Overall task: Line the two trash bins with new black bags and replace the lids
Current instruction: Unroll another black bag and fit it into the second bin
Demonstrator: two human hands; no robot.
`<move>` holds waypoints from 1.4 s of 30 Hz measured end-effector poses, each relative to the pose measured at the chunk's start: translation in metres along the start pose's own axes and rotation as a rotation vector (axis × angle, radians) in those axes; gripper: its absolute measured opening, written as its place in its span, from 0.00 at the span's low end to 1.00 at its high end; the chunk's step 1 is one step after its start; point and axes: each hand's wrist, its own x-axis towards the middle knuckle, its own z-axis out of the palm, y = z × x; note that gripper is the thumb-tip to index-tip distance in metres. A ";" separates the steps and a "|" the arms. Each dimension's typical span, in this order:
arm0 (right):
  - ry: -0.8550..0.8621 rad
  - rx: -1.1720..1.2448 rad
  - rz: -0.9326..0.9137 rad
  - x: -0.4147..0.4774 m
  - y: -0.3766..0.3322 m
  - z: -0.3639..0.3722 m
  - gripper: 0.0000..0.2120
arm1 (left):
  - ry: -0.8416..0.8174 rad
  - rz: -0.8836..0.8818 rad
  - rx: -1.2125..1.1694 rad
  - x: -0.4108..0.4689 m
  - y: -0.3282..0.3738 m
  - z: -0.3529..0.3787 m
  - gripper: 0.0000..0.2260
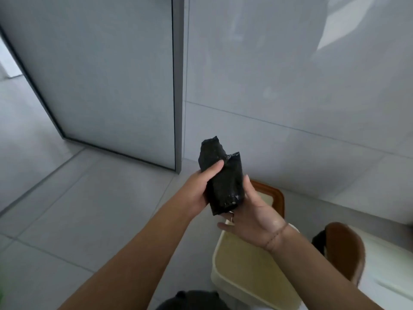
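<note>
A folded bundle of black trash bags [220, 175] is held upright in front of me, above the floor. My left hand [200, 189] grips its left side with the thumb across the front. My right hand [250, 211] holds its right side and bottom, fingers spread underneath. Below my right hand stands an open cream-coloured bin [243, 271] with no bag in it. Behind it a brown-rimmed lid or bin top [276, 198] shows partly. At the right a second brown-rimmed piece [345, 249] has black plastic at its edge.
A grey door [107, 86] stands ajar at the left, its edge close to the tiled wall [290, 86]. Light grey floor tiles [78, 209] spread at the left. A dark object [192, 300] sits at the bottom edge, beside the bin.
</note>
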 end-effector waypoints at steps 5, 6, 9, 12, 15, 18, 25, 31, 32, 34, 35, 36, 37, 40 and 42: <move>0.418 -0.018 -0.471 -0.038 -0.024 0.006 0.15 | -0.091 -0.056 -0.018 -0.026 -0.022 0.043 0.21; 0.501 -0.065 -0.521 -0.044 -0.027 0.004 0.12 | -0.150 -0.072 -0.105 -0.031 -0.026 0.046 0.24; 0.641 -0.101 -0.531 -0.058 -0.026 -0.006 0.07 | -0.314 -0.034 -0.325 -0.043 -0.040 0.053 0.32; 0.704 -0.059 -0.492 -0.068 -0.022 -0.020 0.12 | -0.392 0.031 -0.397 -0.050 -0.051 0.060 0.33; 0.757 0.097 -0.487 -0.081 -0.027 -0.040 0.19 | -0.425 0.058 -0.389 -0.053 -0.057 0.056 0.31; 0.728 0.227 -0.477 -0.091 -0.037 -0.061 0.19 | -0.427 0.064 -0.367 -0.051 -0.060 0.050 0.29; 0.428 0.538 -0.405 -0.106 -0.043 -0.071 0.28 | -0.236 0.018 -0.221 -0.041 -0.061 0.054 0.24; 0.289 0.263 -0.350 -0.086 -0.020 -0.049 0.20 | -0.167 -0.087 -0.019 -0.038 -0.059 0.069 0.22; 0.371 0.278 -0.367 -0.083 -0.022 -0.050 0.17 | -0.203 -0.077 -0.104 -0.040 -0.058 0.065 0.25; 0.461 0.320 -0.390 -0.078 -0.027 -0.057 0.13 | -0.284 -0.034 -0.256 -0.040 -0.059 0.051 0.32; 0.483 0.324 -0.398 -0.077 -0.030 -0.058 0.13 | -0.320 -0.025 -0.307 -0.040 -0.059 0.045 0.35; 0.505 0.325 -0.403 -0.075 -0.031 -0.059 0.13 | -0.357 -0.017 -0.337 -0.040 -0.060 0.043 0.37; 0.529 0.325 -0.410 -0.074 -0.033 -0.059 0.12 | -0.390 -0.003 -0.351 -0.039 -0.061 0.043 0.38; 0.617 0.347 -0.423 -0.068 -0.038 -0.059 0.07 | -0.385 0.041 -0.360 -0.037 -0.065 0.048 0.37; 0.679 0.381 -0.420 -0.065 -0.043 -0.061 0.08 | -0.332 0.051 -0.354 -0.035 -0.067 0.048 0.37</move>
